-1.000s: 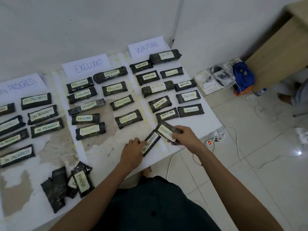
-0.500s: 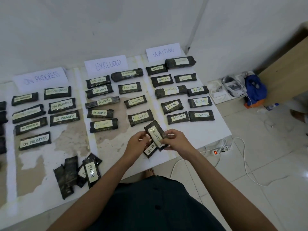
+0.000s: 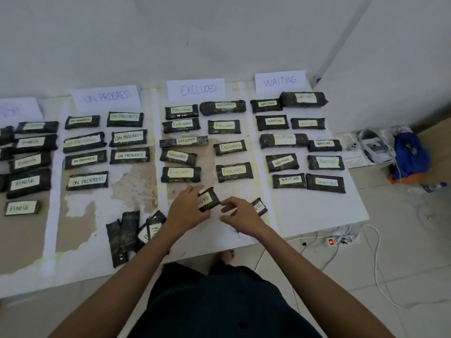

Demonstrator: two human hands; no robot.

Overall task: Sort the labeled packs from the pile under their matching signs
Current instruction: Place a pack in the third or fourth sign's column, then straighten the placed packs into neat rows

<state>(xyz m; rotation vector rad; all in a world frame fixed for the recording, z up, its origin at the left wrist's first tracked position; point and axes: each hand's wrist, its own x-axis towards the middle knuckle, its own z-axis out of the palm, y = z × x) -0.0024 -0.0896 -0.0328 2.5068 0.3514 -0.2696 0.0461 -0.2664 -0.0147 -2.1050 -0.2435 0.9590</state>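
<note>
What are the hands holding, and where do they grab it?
The left hand grips the EXCLUDED pack by its left end. The right hand holds the ON PROGRESS pack by its lower end, mostly covering it.

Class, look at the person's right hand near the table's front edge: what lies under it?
Under the right hand lies a dark pack; only its far end shows, with label letters "ESS". The rest of the label and pack is covered, so the full word cannot be read.
</note>
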